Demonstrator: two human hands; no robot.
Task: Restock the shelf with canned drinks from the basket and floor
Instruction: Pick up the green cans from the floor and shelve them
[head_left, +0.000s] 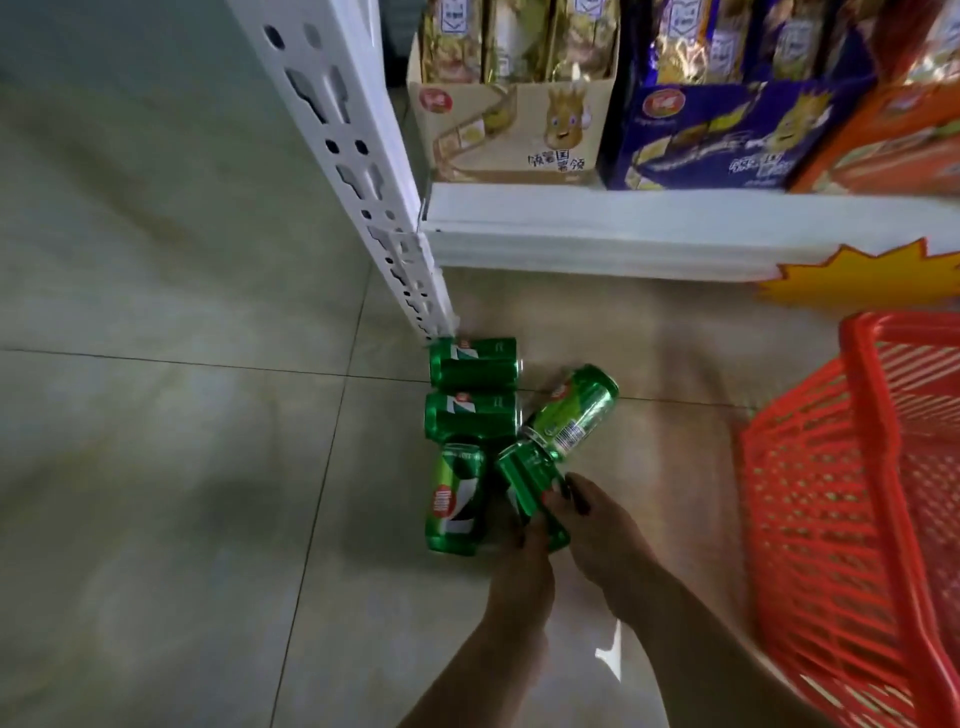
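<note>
The tiled floor (156, 467) fills most of the view. Above it runs the white shelf (597, 228), its perforated upright (353, 171) slanting down to the floor. On the shelf stand three snack cartons side by side: a tan one (514, 130), a purple one (711, 135) and an orange one (883, 145) at the right edge. A yellow starburst tag (857, 280) hangs from the shelf's front lip.

At the right sits the red basket (852, 519), its mesh wall near the right forearm.

Five green cans lie on their sides on the floor at the foot of the upright. Two (474, 362) (471, 415) lie parallel, one just below the other, the upper one touching the upright's base. A third (456, 499) lies below them, pointing away from the camera. A fourth (574, 408) lies tilted to the right of the pair, barcode up. The fifth can (530, 488) lies between the third and fourth, its top touching the fourth.

Both hands are on that fifth can. The left hand (519, 566) has its fingers curled round the can's near end. The right hand (597, 525) holds the can's right side, dark-nailed fingers (563, 499) bent against it.
</note>
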